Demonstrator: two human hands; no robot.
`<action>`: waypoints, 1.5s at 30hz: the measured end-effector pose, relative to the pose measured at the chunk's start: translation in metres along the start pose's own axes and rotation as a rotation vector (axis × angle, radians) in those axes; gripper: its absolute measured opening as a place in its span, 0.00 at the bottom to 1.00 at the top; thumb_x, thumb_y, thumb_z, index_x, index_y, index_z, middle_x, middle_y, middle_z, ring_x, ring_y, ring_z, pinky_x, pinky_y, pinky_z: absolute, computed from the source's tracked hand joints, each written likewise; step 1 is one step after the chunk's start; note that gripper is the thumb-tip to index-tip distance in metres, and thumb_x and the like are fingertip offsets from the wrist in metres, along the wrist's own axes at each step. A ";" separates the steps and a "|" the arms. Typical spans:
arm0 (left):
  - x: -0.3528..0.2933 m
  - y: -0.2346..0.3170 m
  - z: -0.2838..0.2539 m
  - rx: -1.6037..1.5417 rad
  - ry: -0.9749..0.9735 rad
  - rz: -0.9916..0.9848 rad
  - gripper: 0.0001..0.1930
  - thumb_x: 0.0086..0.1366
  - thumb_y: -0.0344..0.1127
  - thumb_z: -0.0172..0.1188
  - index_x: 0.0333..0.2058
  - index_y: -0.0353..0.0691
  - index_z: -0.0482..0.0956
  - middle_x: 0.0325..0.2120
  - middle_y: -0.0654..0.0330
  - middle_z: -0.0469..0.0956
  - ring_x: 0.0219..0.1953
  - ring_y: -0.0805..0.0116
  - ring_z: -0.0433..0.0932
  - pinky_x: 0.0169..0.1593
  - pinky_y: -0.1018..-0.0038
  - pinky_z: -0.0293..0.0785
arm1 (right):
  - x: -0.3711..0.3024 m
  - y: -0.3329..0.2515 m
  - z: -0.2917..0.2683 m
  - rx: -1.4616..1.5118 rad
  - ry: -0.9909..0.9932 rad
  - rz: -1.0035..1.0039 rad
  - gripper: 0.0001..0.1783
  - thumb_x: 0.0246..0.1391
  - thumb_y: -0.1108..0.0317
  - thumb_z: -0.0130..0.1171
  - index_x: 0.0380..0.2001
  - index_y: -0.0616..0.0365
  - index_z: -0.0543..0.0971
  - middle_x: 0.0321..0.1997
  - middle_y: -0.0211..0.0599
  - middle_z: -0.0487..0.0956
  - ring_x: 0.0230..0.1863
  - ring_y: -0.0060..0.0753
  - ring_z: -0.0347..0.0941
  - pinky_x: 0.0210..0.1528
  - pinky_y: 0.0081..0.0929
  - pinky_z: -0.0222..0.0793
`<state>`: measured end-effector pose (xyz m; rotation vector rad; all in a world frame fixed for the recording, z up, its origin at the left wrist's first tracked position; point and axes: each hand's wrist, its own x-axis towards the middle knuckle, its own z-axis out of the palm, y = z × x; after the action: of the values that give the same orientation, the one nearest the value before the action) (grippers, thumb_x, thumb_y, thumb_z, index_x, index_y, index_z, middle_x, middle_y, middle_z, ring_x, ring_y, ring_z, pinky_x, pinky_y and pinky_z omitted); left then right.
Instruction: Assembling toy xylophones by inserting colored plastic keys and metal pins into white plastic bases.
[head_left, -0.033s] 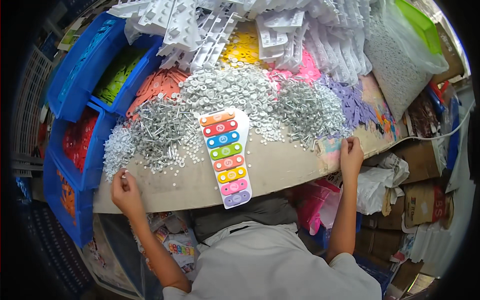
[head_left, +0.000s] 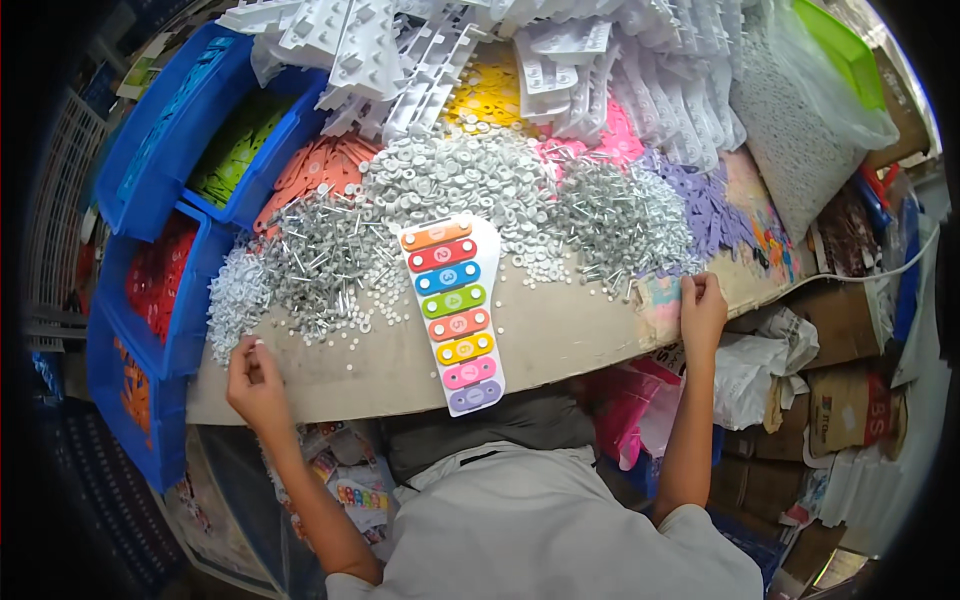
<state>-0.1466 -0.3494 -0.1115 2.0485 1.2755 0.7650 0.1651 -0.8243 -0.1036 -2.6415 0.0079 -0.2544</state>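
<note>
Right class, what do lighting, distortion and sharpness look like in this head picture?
Head view: even, bright light with soft shadows; the table edge bows from fisheye distortion; black corners ring the frame; the toy xylophone at centre is sharp, while the blue bins near the rim look stretched and softer.

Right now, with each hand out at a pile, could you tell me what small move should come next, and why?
Probably bring the left hand, pinching a small white washer, in to the toy xylophone; it lies centred with all eight coloured bars seated, while the right hand rests among the metal pins.
</note>
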 end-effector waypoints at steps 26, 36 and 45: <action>-0.099 0.090 0.059 -0.981 -1.024 -0.382 0.04 0.69 0.27 0.60 0.40 0.34 0.80 0.26 0.60 0.82 0.22 0.83 0.72 0.25 0.87 0.63 | -0.131 -0.175 0.027 0.651 -0.372 -0.691 0.11 0.46 0.86 0.65 0.32 0.61 0.77 0.38 0.39 0.81 0.44 0.41 0.75 0.48 0.33 0.71; -0.098 0.090 0.060 -0.685 -0.974 -0.204 0.18 0.69 0.31 0.63 0.54 0.34 0.69 0.24 0.65 0.78 0.23 0.83 0.71 0.27 0.85 0.64 | -0.136 -0.168 0.039 0.587 -0.414 -0.803 0.11 0.44 0.83 0.68 0.30 0.61 0.77 0.37 0.39 0.80 0.42 0.42 0.74 0.46 0.34 0.70; -0.085 0.098 0.065 -0.598 -1.158 -0.235 0.28 0.70 0.36 0.62 0.61 0.33 0.59 0.23 0.62 0.79 0.21 0.81 0.72 0.26 0.82 0.65 | -0.125 -0.165 0.027 0.620 -0.628 -0.635 0.06 0.48 0.77 0.67 0.30 0.61 0.79 0.35 0.37 0.76 0.42 0.38 0.71 0.46 0.32 0.68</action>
<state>-0.0745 -0.4739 -0.0950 1.3766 0.4861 -0.1910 0.0403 -0.6592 -0.0723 -1.9267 -0.9549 0.3316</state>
